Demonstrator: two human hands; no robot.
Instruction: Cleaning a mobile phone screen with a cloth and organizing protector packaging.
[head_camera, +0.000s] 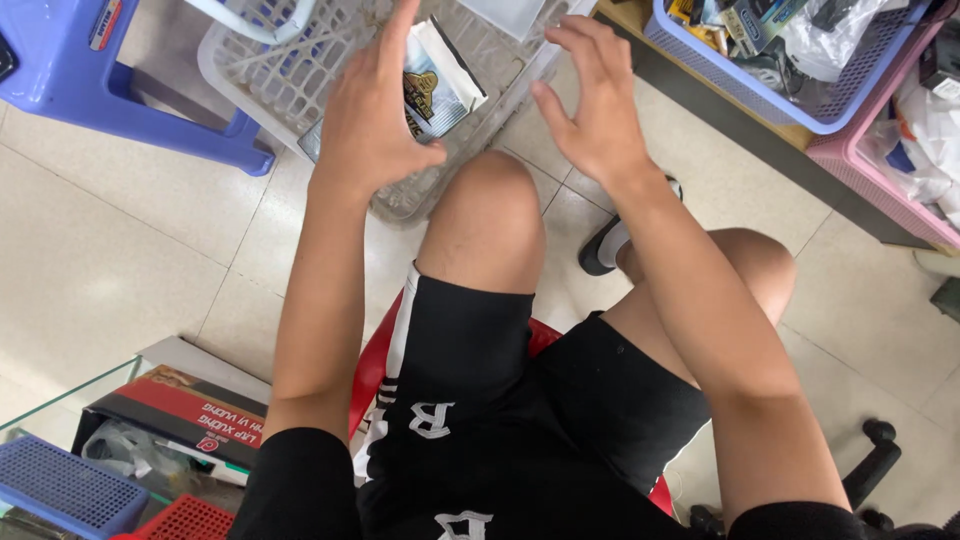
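Observation:
I sit on a red stool with a pale plastic basket (245, 75) on the floor in front of my knees. My left hand (370, 120) hovers over the basket, fingers spread, just left of a white and dark foil packet (440, 85) lying in it. My right hand (590, 100) is raised over the basket's right rim, fingers apart, palm turned toward the left hand. Neither hand holds anything.
A blue plastic stool (120, 95) stands at the left. At upper right are a lilac basket (760, 95) and a pink basket (870, 170) full of goods. A red and black box (190, 415) and blue tray (60, 485) sit lower left. Tiled floor all around.

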